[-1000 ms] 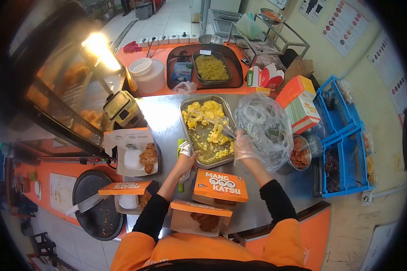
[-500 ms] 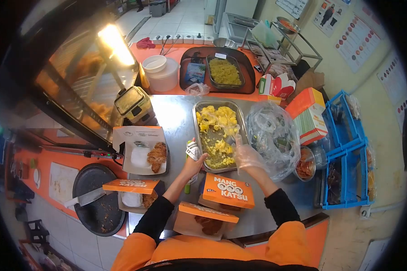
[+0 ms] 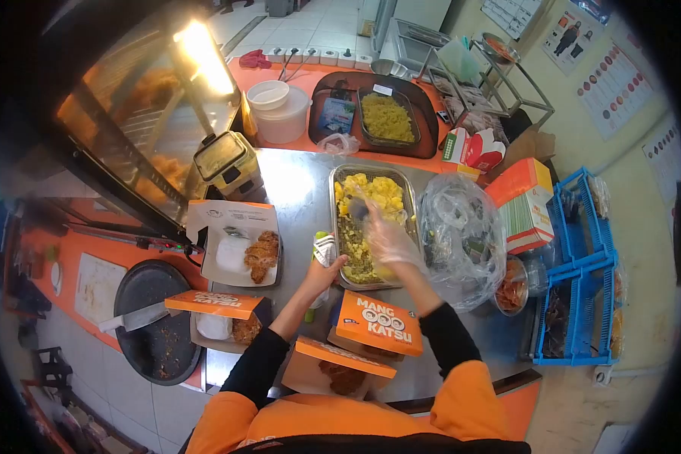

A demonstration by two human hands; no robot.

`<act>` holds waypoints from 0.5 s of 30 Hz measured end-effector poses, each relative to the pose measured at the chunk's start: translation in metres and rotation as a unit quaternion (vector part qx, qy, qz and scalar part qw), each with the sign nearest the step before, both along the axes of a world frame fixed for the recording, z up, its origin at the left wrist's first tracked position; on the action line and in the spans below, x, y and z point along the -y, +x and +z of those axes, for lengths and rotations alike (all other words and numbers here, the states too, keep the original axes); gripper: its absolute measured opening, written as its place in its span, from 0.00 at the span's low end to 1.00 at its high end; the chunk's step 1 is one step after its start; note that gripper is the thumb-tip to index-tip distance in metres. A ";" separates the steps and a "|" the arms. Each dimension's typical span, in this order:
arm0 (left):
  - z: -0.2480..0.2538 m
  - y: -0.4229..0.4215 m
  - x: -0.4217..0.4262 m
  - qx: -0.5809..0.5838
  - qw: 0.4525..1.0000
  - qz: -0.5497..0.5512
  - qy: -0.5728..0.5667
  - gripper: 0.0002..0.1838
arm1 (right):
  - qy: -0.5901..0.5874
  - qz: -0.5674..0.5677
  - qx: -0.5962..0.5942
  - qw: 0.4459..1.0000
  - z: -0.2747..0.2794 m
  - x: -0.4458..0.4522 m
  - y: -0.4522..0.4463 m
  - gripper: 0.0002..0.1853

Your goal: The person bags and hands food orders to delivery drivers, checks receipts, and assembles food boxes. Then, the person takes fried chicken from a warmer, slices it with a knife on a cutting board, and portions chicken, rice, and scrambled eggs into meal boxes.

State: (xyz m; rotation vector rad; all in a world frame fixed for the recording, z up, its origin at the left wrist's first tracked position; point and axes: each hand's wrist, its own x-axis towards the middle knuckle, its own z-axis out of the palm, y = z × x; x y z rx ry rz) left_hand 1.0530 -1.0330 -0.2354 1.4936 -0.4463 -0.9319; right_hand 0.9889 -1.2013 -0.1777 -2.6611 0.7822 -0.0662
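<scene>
My right hand [image 3: 390, 240], in a clear plastic glove, reaches over a metal tray [image 3: 412, 198]. Yellow lumpy food [image 3: 382, 191], like scrambled egg, fills the tray's far end, with smaller bits nearer me. The right fingers are closed around something dark and blurred that I cannot make out. At the tray's near left corner is my bare left hand [image 3: 321, 277], closed around a white packet [image 3: 324, 248] with black print and green edges; its thumb reaches to the rim. An orange-lidded box [image 3: 378, 324] stands just below the tray.
Open boxes with rice and fried chicken [image 3: 262, 257] stand left. A knife [image 3: 145, 316] lies on a round black board [image 3: 155, 356]. Right of the tray are a clear plastic bag [image 3: 461, 242], a bowl [image 3: 511, 286] and blue baskets [image 3: 579, 265]. A heated display case [image 3: 121, 144] borders the left.
My right hand has moved left and farther into the tray, over the middle of the food. My left hand stays at the tray's corner. The view has shifted slightly.
</scene>
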 end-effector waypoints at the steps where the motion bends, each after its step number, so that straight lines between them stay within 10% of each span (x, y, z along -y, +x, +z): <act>1: -0.002 0.000 0.001 0.000 1.000 0.001 -0.001 0.32 | -0.013 0.002 0.071 0.997 -0.019 0.002 0.010 0.27; 7: 0.004 -0.004 -0.001 -0.016 1.000 0.018 -0.019 0.31 | 0.030 0.025 -0.148 0.988 0.037 -0.035 -0.027 0.26; 15: 0.004 -0.010 0.002 -0.031 0.999 0.029 -0.025 0.32 | -0.105 -0.020 0.037 0.994 -0.057 0.031 -0.017 0.24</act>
